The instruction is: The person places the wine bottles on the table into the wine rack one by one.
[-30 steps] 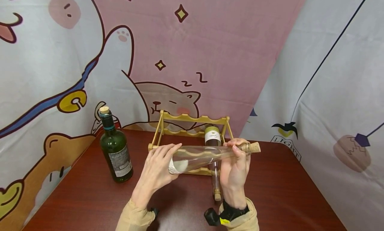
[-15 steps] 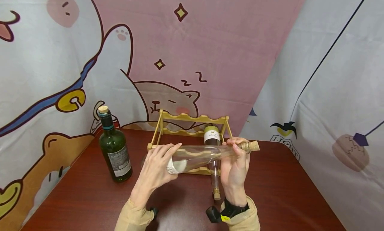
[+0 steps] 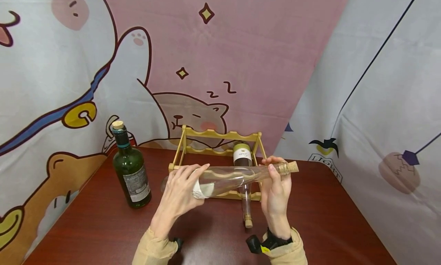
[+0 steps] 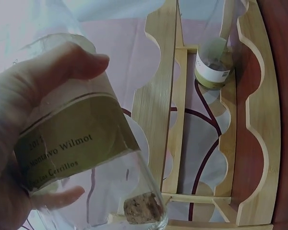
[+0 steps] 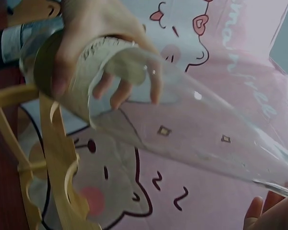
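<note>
A clear glass bottle (image 3: 231, 179) with a cork in its neck lies nearly level in the air, in front of the wooden wine rack (image 3: 224, 135). My left hand (image 3: 180, 192) grips its body around the label, thumb and fingers on opposite sides in the left wrist view. At the corked end, my right hand (image 3: 277, 192) holds the neck between thumb and fingers. A brown cork-like piece (image 4: 144, 208) shows near the bottle's base in the left wrist view. In the right wrist view, the bottle's shoulder (image 5: 192, 124) tapers toward my right fingers.
A second corked bottle (image 3: 242, 154) lies in the rack's right part, its neck pointing toward me, partly behind the held one. On the left of the red-brown table (image 3: 86, 226) stands a green bottle (image 3: 132, 177) with a cork. A printed cloth (image 3: 258, 58) hangs behind.
My right hand has slid slightly right along the neck toward the cork. The held bottle and my left hand stay nearly in place; the whole view has shifted a little.
</note>
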A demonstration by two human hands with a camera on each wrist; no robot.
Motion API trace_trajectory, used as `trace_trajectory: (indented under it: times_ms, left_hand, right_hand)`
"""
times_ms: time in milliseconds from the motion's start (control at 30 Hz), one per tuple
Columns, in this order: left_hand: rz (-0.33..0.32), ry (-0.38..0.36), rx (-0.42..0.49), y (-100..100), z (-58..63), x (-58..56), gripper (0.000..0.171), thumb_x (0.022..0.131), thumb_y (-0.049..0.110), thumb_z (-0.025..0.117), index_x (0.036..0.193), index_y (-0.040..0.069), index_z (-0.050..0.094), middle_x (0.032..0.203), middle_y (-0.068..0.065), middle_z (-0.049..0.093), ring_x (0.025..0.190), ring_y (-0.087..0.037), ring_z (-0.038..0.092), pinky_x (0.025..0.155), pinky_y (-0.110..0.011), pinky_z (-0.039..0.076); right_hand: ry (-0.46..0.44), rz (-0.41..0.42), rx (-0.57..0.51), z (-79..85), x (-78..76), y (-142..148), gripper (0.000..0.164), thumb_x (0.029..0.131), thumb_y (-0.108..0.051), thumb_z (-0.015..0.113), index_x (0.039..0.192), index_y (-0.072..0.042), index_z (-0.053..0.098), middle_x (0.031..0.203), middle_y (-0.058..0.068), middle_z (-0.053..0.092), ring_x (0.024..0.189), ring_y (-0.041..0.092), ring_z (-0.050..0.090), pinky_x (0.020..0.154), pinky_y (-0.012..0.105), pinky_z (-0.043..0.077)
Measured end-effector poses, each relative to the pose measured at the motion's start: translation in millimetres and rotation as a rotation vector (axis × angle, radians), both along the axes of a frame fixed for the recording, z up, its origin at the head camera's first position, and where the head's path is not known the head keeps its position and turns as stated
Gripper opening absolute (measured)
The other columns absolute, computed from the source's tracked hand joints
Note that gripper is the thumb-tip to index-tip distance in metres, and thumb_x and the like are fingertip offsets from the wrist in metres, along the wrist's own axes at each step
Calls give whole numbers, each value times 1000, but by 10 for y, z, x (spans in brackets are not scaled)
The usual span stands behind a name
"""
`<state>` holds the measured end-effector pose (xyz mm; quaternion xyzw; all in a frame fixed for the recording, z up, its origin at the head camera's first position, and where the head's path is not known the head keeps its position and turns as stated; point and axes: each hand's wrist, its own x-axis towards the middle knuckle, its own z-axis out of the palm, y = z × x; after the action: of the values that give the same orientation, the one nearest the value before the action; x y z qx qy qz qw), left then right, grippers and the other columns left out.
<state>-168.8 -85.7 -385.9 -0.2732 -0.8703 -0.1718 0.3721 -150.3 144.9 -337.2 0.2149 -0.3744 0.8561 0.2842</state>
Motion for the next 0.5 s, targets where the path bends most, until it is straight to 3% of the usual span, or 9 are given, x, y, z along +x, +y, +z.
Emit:
trace_trajectory:
  times_ms: [133, 233, 300, 367, 433, 500]
  left_hand:
    - [16, -10, -9, -6, 7, 7, 99, 42, 29, 89, 133, 26, 52, 116, -2, 62, 104, -26, 58, 81, -51, 49]
    - [33, -22, -16, -21, 15, 10, 99, 41, 29, 90, 133, 27, 51, 116, -1, 62, 104, -26, 58, 81, -51, 48]
    - [40, -28, -18, -32, 18, 11, 100, 41, 29, 90, 133, 27, 52, 115, -1, 62, 103, -27, 58, 80, -51, 48]
    - [42, -34, -19, -37, 18, 11, 100, 40, 30, 90, 133, 27, 52, 115, -1, 63, 103, -27, 58, 80, -52, 48]
    - [40, -34, -20, -37, 15, 11, 100, 40, 30, 91, 132, 27, 52, 114, -1, 63, 102, -26, 58, 79, -52, 48]
    - [40, -33, -24, -37, 12, 16, 100, 40, 30, 91, 132, 27, 52, 113, -1, 63, 101, -26, 58, 78, -51, 49]
  right_hand:
    - [-5, -116, 74, -5, 5, 74, 38, 88, 15, 47, 119, -7, 42, 107, 6, 55, 97, 16, 60, 89, 23, 49]
    - [-23, -270, 209, -1, 13, 156, 59, 81, 19, 55, 129, -9, 34, 116, 7, 49, 104, 17, 58, 90, 20, 48]
    - [-39, -426, 396, 6, 25, 221, 67, 77, 18, 63, 132, -7, 34, 121, 5, 47, 111, 15, 53, 96, 19, 44]
    - [-20, -602, 630, 17, 44, 295, 64, 79, 1, 73, 133, -1, 38, 125, 10, 46, 119, 17, 46, 103, 21, 36]
    - [35, -790, 893, 40, 67, 370, 65, 80, -25, 76, 130, 2, 45, 125, 15, 48, 124, 24, 40, 112, 34, 25]
    - [112, -927, 1126, 72, 90, 432, 75, 77, -52, 70, 127, 2, 51, 123, 20, 50, 126, 30, 38, 116, 51, 15]
